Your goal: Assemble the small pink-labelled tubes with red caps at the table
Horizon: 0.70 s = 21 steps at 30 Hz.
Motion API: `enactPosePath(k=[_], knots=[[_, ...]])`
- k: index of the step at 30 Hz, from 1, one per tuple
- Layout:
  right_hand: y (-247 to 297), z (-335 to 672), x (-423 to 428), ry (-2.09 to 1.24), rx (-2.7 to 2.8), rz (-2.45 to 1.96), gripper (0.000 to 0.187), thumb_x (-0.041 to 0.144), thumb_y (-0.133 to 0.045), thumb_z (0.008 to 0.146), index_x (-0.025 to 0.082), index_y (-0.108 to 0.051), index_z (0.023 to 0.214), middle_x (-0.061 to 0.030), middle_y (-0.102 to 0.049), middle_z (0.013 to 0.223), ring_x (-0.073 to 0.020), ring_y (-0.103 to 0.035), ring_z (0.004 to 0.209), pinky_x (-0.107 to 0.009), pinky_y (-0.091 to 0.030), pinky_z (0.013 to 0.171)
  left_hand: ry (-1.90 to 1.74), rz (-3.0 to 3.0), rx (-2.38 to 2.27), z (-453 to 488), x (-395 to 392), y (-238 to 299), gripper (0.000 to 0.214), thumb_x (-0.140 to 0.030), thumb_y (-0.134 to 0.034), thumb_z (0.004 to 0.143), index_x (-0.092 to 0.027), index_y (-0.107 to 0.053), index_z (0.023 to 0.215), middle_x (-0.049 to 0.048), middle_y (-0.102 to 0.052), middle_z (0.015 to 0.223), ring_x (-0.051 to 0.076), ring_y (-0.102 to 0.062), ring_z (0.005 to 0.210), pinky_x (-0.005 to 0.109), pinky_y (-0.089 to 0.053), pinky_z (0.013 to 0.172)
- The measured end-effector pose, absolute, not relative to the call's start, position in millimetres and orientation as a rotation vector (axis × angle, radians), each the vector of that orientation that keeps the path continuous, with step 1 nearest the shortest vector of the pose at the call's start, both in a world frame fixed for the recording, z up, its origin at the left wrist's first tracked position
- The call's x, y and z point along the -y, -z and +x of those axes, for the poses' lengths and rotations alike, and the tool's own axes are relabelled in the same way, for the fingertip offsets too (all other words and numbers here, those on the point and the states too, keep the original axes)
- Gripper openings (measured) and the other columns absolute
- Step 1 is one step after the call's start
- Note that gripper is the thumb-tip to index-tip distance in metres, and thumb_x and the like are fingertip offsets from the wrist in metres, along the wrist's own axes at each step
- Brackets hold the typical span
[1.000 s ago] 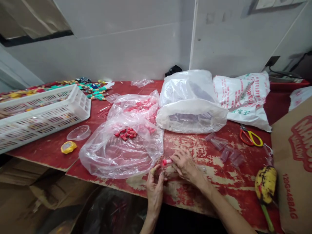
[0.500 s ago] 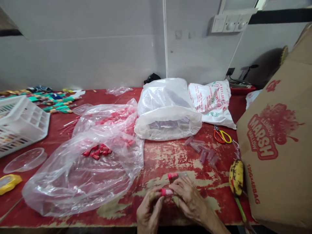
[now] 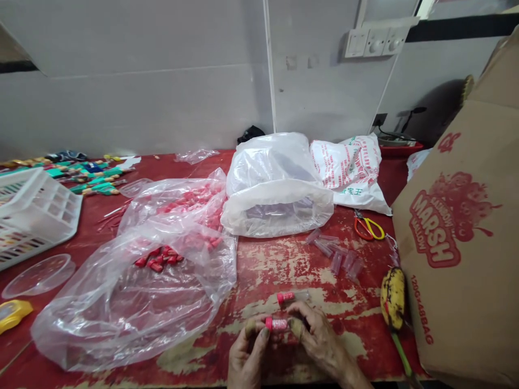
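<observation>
Less covered now that the right hand [image 3: 318, 336] has shifted its fingers, the red-capped tube [image 3: 277, 324] sits lower centre, pinched from both ends with the left hand [image 3: 247, 348], and I'd keep both grips aligned, clear of the second tube [image 3: 287, 297] just above.

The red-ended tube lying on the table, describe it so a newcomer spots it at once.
On the red table, find the right hand, right of a large clear bag. Just beyond that hand lies a clear tube with a red end. The other red-ended tube is held between that and the left hand; the loose tubes farther right have no red end.
</observation>
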State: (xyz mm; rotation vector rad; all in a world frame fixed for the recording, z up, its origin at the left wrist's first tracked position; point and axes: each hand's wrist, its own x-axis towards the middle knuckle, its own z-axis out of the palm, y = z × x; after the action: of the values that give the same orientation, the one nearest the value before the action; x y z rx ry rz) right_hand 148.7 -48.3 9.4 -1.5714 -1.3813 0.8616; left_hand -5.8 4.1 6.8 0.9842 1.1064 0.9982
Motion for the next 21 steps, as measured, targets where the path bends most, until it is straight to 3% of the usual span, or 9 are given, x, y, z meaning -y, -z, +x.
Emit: enactPosePath(k=[5,7,10,15,18,21], knots=[[-4.1,141.9,48.1,-0.84,1.395,-1.526,0.021,0.015,-0.048,0.075,0.021,-0.053,0.095,-0.0027,-0.056,0.098,-0.0161,-0.054,0.09,-0.027,-0.042,0.078,-1.007,0.948,-1.095,-7.6,-3.4,-3.0,0.036,-0.045,-0.08,0.057,-0.016,-0.07,0.073,0.0065,-0.068,0.09,0.02,-0.062,0.08,0.021,-0.051,0.068],[-2.2,139.0,48.0,-0.878,1.295,-1.573,0.014,0.025,-0.046,0.083,0.02,-0.053,0.094,-0.0018,-0.058,0.086,-0.015,-0.055,0.077,-0.026,-0.042,0.069,-0.974,0.945,-1.086,-11.4,-5.8,1.0,0.036,-0.044,-0.081,0.057,-0.015,-0.069,0.075,0.0069,-0.068,0.091,0.021,-0.061,0.083,0.023,-0.051,0.071],[-4.8,136.7,49.0,-0.883,1.216,-1.602,0.027,0.04,-0.037,0.09,0.019,-0.053,0.096,-0.0019,-0.061,0.078,-0.015,-0.056,0.069,-0.026,-0.042,0.064,-0.945,0.921,-1.049,-14.4,-6.5,4.6,0.034,-0.042,-0.08,0.061,-0.015,-0.068,0.078,0.0072,-0.067,0.097,0.022,-0.061,0.087,0.025,-0.051,0.074],[-13.6,139.7,55.1,-0.837,1.359,-1.595,0.034,0.025,-0.049,0.081,0.021,-0.047,0.114,-0.0041,-0.061,0.102,-0.0153,-0.058,0.085,-0.026,-0.044,0.075,-0.966,0.887,-0.996,-11.1,-0.9,2.9,0.028,-0.04,-0.076,0.068,-0.017,-0.066,0.082,0.0035,-0.066,0.092,0.018,-0.06,0.083,0.025,-0.049,0.075],[-12.4,141.0,57.6,-0.837,1.335,-1.618,0.019,0.03,-0.044,0.085,0.019,-0.054,0.097,-0.0015,-0.061,0.08,-0.0136,-0.056,0.069,-0.023,-0.042,0.062,-0.988,0.94,-0.988,-9.0,1.7,1.3,0.024,-0.037,-0.072,0.073,-0.017,-0.065,0.083,0.0032,-0.065,0.089,0.017,-0.059,0.082,0.023,-0.047,0.075],[-9.2,141.1,58.0,-0.803,1.298,-1.673,0.034,0.041,-0.035,0.09,0.018,-0.058,0.081,-0.0017,-0.059,0.07,-0.0149,-0.055,0.065,-0.025,-0.041,0.059,-1.009,0.996,-0.989,-8.6,3.4,0.9,0.021,-0.036,-0.069,0.076,-0.016,-0.065,0.082,0.0052,-0.065,0.092,0.018,-0.059,0.086,0.025,-0.047,0.078]])
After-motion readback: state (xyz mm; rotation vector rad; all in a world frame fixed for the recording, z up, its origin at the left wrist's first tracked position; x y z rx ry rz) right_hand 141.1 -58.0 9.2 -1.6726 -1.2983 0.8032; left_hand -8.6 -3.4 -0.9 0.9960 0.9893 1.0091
